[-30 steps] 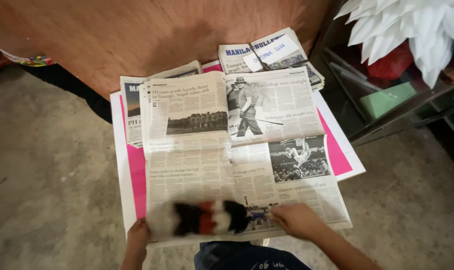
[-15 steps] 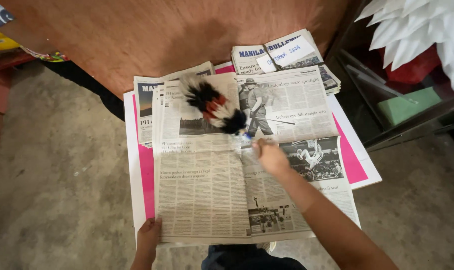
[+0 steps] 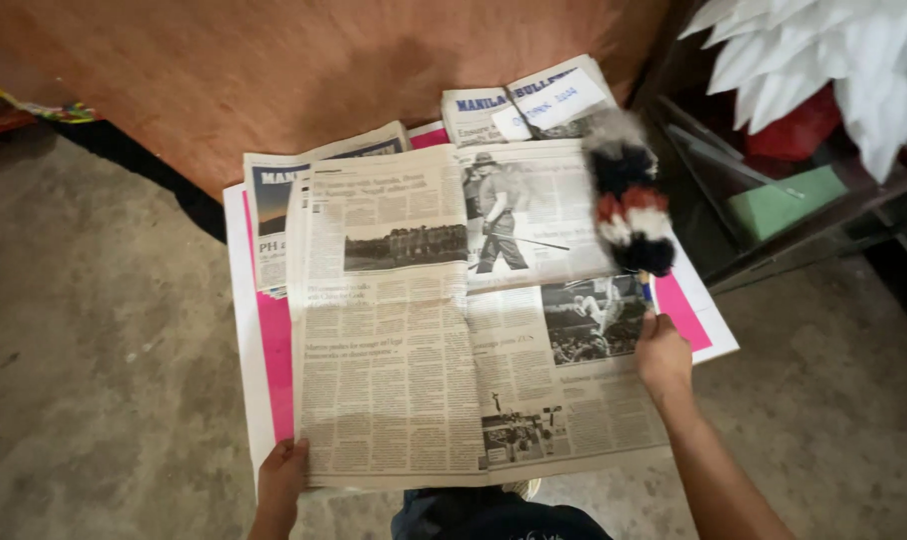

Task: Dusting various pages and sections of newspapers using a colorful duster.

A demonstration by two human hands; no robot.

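Two hands busy here: the right hand [image 3: 662, 352] is closed around the handle of a fluffy black, red and white duster [image 3: 629, 205], which sits over the far right corner of the open newspaper [image 3: 414, 350]. The left hand [image 3: 282, 478] pinches that paper's near left corner against the pink sheet [image 3: 274, 360]. Looks mid-sweep to me; the near half seems unbrushed. The duster's handle is mostly hidden, and what's under the pink sheet is unclear.

Newspaper [image 3: 414, 330] lies on sheet [image 3: 272, 350], duster [image 3: 629, 205] above.
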